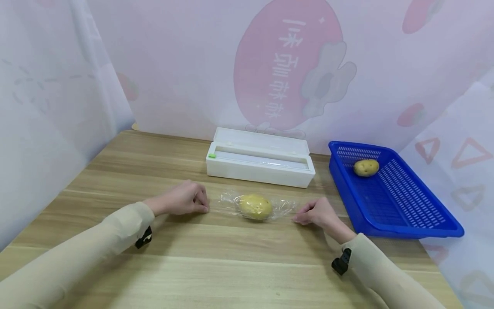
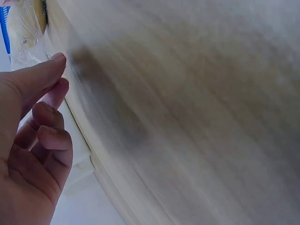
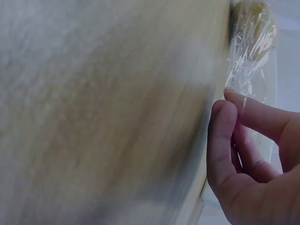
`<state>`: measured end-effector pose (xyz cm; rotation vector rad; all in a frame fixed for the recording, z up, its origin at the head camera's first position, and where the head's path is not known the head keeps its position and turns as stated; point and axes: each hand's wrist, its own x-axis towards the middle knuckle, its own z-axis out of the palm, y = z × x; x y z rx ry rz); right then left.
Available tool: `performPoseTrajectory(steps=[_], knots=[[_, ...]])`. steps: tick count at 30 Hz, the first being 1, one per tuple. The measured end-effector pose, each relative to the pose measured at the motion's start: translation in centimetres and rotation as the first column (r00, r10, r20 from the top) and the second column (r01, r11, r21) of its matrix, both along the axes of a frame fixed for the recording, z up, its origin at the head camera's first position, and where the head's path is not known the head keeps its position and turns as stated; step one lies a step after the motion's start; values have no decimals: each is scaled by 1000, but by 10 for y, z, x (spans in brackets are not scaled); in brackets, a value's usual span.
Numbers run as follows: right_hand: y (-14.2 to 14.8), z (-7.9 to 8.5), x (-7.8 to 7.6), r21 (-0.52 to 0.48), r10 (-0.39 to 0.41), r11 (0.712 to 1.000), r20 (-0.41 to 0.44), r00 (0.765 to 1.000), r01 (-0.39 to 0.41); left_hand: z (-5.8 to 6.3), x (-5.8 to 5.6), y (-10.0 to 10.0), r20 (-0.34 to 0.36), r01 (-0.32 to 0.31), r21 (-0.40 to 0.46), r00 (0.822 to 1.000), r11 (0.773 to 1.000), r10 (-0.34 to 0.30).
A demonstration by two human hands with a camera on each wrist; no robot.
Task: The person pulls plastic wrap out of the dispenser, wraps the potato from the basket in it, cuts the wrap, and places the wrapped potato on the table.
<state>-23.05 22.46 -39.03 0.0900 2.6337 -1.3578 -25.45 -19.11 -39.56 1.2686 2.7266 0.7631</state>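
Note:
A yellow potato (image 1: 254,206) lies on the wooden table, wrapped in clear plastic wrap (image 1: 283,207) that stretches out to both sides of it. My left hand (image 1: 184,198) pinches the wrap's left end between thumb and forefinger, the other fingers curled. On the other side, my right hand (image 1: 318,213) pinches the right end, thumb against fingertip. In the right wrist view the wrap (image 3: 248,61) runs in gathered creases from the fingertips to the potato (image 3: 258,18). The left wrist view shows the potato (image 2: 26,28) only partly, at the top corner.
Behind the potato stands a white wrap dispenser box (image 1: 260,171) with its lid raised and a green slider at its left end. A blue plastic basket (image 1: 360,214) sits at the right, holding another potato (image 1: 366,168). A printed curtain (image 1: 173,64) hangs behind the table.

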Motion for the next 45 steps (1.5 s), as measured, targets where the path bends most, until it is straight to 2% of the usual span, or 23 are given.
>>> performPoseTrajectory(steps=[7,11,14,17,21,24,27,29,31,35,38,41,43,45], knots=[[-4,-2,-3,-26,-24,999,-15,1000,24,-2,-4,0,-13,-41,10,999,999,41],[-4,-1,-3,-16,-36,999,-5,999,36,-1,-1,2,24,-101,24,995,995,101],[-3,0,-3,-66,-30,997,50,998,33,-1,1,3,71,-141,33,988,989,139],[-1,1,-4,-145,-41,988,115,992,58,-1,2,3,130,-175,55,977,983,167],[2,1,-3,-226,-37,972,142,989,69,-3,2,3,216,-263,105,947,959,236],[3,3,0,-243,-34,968,133,990,66,-3,5,5,172,-325,125,938,937,303],[2,7,4,-271,-51,959,136,989,87,1,11,11,41,-368,143,930,919,366],[2,11,7,-309,-69,945,142,987,110,7,18,19,-34,-384,166,918,908,394],[3,16,10,-372,-95,916,157,983,148,15,26,30,-55,-383,194,915,903,400],[5,26,14,-466,-195,847,178,965,257,29,40,60,-3,-326,231,942,917,335],[4,32,15,-481,-272,822,138,952,304,31,46,81,41,-300,240,953,923,300],[-7,36,14,-487,-251,842,23,968,230,28,48,96,52,-324,255,945,911,322],[-18,36,12,-447,-159,889,-104,982,97,25,49,104,49,-350,255,936,901,350],[-30,34,10,-367,-17,928,-227,974,-69,23,49,111,42,-366,249,929,897,367]])
